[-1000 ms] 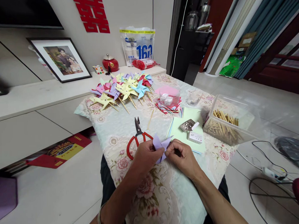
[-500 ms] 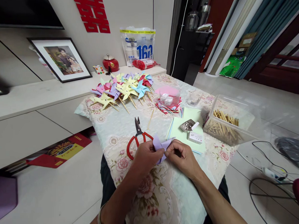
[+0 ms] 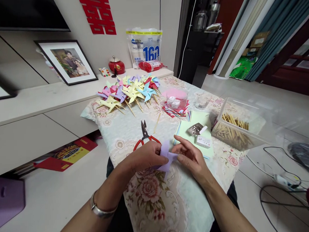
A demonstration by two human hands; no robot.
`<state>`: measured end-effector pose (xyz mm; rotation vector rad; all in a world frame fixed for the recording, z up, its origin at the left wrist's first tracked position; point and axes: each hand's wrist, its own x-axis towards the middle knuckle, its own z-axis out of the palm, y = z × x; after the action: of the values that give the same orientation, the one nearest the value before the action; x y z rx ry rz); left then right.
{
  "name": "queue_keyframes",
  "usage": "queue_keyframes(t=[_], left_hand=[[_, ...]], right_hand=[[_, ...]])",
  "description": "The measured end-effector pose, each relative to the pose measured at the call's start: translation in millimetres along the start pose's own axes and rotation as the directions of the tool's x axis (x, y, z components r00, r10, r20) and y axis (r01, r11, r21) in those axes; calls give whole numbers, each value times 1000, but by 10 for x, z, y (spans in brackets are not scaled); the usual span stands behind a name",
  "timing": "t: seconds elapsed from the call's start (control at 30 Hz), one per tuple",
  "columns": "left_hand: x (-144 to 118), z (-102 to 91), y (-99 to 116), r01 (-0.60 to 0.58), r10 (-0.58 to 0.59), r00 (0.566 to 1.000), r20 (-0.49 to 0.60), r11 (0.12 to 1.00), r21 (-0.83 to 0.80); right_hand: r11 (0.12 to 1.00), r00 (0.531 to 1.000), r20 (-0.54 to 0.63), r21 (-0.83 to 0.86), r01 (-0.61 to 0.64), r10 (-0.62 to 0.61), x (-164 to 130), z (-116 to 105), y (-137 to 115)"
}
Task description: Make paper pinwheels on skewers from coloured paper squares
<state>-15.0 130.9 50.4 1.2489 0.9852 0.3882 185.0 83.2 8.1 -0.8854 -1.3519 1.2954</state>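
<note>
Both hands hold a folded piece of purple paper [image 3: 167, 159] low over the flowered tablecloth [image 3: 157, 200]. My left hand [image 3: 145, 157] pinches its left side. My right hand [image 3: 190, 157] grips the right side, index finger stretched out over the fold. Red-handled scissors [image 3: 145, 138] lie just beyond my left hand. To the right of my hands, a stack of light green paper sheets [image 3: 193, 131] carries a small metal tin [image 3: 195, 129] and a white box [image 3: 204, 141].
A heap of finished paper pinwheels [image 3: 129, 91] on sticks lies at the table's far end. A clear tub of wooden sticks [image 3: 236, 128] stands at the right edge. A pink-lidded clear container [image 3: 176, 98] sits mid-table. Cables [image 3: 273, 169] trail on the floor at right.
The purple paper has been pressed flatter and lower between my hands. My left forearm has swung out to the left, and my right index finger now lies stretched across the paper.
</note>
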Motion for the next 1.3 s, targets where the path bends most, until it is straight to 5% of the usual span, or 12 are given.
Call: queue_keyframes(t=[0.23,0.67,0.9,1.07,1.3], left_hand=[[88,11,131,-100,73,990,119,965,240],[225,-70,175,-48,-34,982,186,907,419],[227,-104,64,-37,25,987,160,996,76],[98,-28,-14,-89,115,988,105,970,-224],[43,336,-215,-172,84,974,-210,875,-452]], right_hand=[[993,992,54,-56,-108,111,-7,41,-10],[987,988,29,-48,-151,152,8,64,10],[987,986,-62,43,-153,155,16,51,29],[987,975,-158,62,-149,157,34,44,27],[991,959,-255,88,-106,125,53,39,50]])
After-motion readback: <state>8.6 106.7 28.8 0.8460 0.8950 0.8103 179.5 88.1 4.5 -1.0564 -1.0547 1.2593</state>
